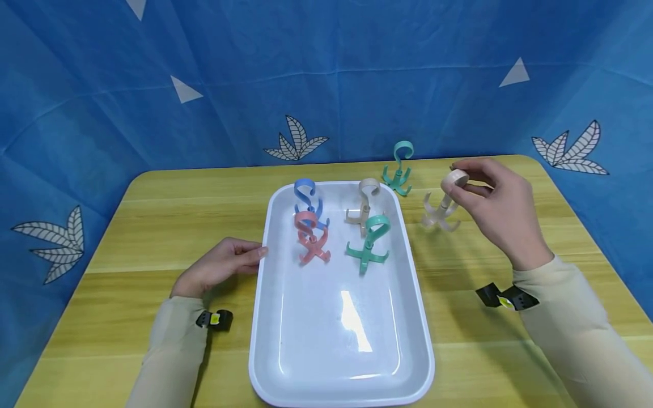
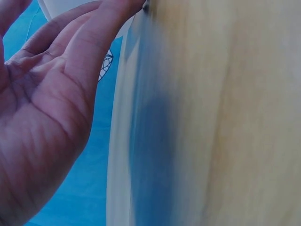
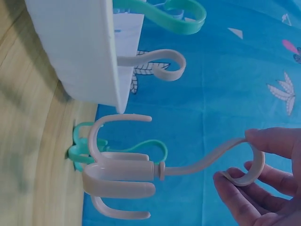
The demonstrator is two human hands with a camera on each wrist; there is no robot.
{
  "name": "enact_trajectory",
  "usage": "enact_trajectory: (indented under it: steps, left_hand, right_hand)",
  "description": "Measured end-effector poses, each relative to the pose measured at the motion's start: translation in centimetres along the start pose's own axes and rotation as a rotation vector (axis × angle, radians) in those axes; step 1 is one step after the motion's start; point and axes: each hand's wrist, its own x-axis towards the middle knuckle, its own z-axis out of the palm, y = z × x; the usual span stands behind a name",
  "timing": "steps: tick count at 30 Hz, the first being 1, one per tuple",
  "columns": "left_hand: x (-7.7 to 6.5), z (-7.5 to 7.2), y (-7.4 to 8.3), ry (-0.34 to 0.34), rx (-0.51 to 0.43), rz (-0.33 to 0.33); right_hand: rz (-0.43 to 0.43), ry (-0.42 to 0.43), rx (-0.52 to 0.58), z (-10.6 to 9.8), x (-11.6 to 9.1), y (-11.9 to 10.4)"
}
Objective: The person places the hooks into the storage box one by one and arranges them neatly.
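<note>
My right hand (image 1: 502,204) pinches the curled top of a beige multi-prong hanger hook (image 1: 440,211), which hangs upright to the right of the white tray (image 1: 326,328). In the right wrist view the beige hook's (image 3: 122,174) prongs point up beside its stem. My left hand (image 1: 221,266) holds the tray's left rim, thumb on top of the edge. Inside the tray's far half stand a blue hook (image 1: 305,195), a pink hook (image 1: 312,246), another beige hook (image 1: 364,212) and a green hook (image 1: 368,252).
A second green hook (image 1: 397,180) stands on the wooden table (image 1: 194,204) just beyond the tray's far right corner. Behind the table's back edge hangs a blue cloth (image 1: 357,90) printed with leaves and triangles.
</note>
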Motion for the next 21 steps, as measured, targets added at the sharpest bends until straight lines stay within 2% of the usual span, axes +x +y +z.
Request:
enact_trajectory:
  steps: [14,21]
  left_hand:
    - [-0.2,0.1,0.2,-0.009,-0.006,-0.017]
    - [-0.1,0.0,0.3,-0.010,-0.002,-0.008]
  right_hand:
    - [-0.028,-0.036,0.004,-0.6,-2.0,-1.1]
    - [-0.087,-0.020,-0.006,-1.2,-3.7,-2.7]
